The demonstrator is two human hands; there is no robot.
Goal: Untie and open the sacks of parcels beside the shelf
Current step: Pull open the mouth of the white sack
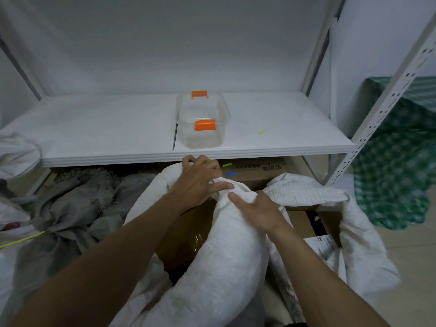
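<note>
A white woven sack lies open in front of the shelf, its mouth rolled back over brown cardboard parcels. My left hand grips the sack's rolled rim at its far edge. My right hand presses on the same roll of cloth just to the right, fingers curled over it. A second fold of the sack spreads right over a labelled box.
A white shelf board carries a clear plastic box with orange clasps. Grey sacks lie crumpled at left. A green checked bag stands right of the perforated shelf post. A cardboard box sits under the shelf.
</note>
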